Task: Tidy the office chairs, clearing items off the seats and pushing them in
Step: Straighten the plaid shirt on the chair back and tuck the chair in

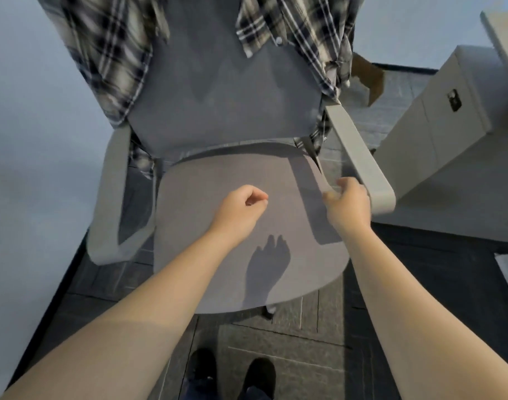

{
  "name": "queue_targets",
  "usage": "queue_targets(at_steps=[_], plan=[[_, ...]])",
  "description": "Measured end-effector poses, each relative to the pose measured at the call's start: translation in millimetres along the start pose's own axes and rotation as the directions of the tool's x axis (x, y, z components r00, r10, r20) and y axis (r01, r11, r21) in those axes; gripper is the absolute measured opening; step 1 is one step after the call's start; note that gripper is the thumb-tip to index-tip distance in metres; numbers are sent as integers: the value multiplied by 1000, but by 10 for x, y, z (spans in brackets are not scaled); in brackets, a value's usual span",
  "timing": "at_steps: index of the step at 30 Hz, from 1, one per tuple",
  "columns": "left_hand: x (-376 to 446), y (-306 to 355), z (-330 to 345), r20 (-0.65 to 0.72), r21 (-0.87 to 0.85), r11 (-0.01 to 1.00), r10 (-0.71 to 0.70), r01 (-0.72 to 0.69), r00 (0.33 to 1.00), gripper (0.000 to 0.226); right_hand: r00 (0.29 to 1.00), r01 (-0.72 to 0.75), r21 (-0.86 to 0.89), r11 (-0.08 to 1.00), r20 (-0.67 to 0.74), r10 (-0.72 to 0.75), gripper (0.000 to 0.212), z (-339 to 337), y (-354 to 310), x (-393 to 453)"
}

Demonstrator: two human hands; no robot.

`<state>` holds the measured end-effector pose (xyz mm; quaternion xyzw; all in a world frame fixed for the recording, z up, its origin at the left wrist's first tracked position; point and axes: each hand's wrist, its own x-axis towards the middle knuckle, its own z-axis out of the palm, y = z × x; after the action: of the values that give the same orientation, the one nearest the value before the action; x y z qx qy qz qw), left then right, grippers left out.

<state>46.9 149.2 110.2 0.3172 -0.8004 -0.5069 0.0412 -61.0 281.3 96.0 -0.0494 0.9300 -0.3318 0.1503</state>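
Dark grey carpet tiles [299,339] cover the floor; pale wall at left, a white cabinet [437,119] at right with a brown cardboard flap [368,76] behind the chair.

Object: grey office chair [223,96], directly ahead of the person, seat toward them, backrest away. Front-to-back axis runs roughly straight up the head view, turned slightly clockwise. Seat [218,174] bare apart from hand shadows. A plaid shirt [108,53] hangs over the backrest, falling down both sides; its lower edge reaches past the right armrest [359,157].

Hands:
- Left hand [241,209]: above mid-seat, fingers curled loosely inward, grip nearly closed, nothing visibly held. Contact with the seat cannot be told.
- Right hand [348,206]: at the seat's right edge just beside the front end of the right armrest. Fingers curled; grip partly closed. Whether it has hold of the seat edge or nothing: cannot tell.

Step (judgement): seat looks cleared, so the clearing part for this chair seems done, unless the shirt counts as clutter. Chair not yet pushed in; no worktop is visible ahead of it.

Next move (judgement): either lift the shirt off the backrest, which needs both hands up high, or take both armrests and roll the chair. Left armrest [111,197] is free. Loose shirt tails may snag near the right armrest.
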Motion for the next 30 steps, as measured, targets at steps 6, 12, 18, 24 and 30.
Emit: queue_targets(at_steps=[6,12,18,24,30], plan=[[-281,-363,-898,-290,-25,992,-125,123,949,23,975,81,161,984,192,-112,39,441,-733,-406],[-495,-1106,-1489,-362,-357,857,-493,372,791,50,903,83,123,989,411,-127,34,1135,-1125,-854],[-619,-1641,-1870,-175,-469,762,-575,445,799,47,825,42,65,997,560,-71,35,2005,-1412,-1400],[-633,-1924,-2428,-140,-398,829,-479,394,866,46,914,-3,-20,1000,405,11,36,2354,-1347,-1634],[-469,-1747,-2763,-163,-400,885,-325,238,932,53,913,-32,-151,988,397,90,33,2103,-1034,-1643]])
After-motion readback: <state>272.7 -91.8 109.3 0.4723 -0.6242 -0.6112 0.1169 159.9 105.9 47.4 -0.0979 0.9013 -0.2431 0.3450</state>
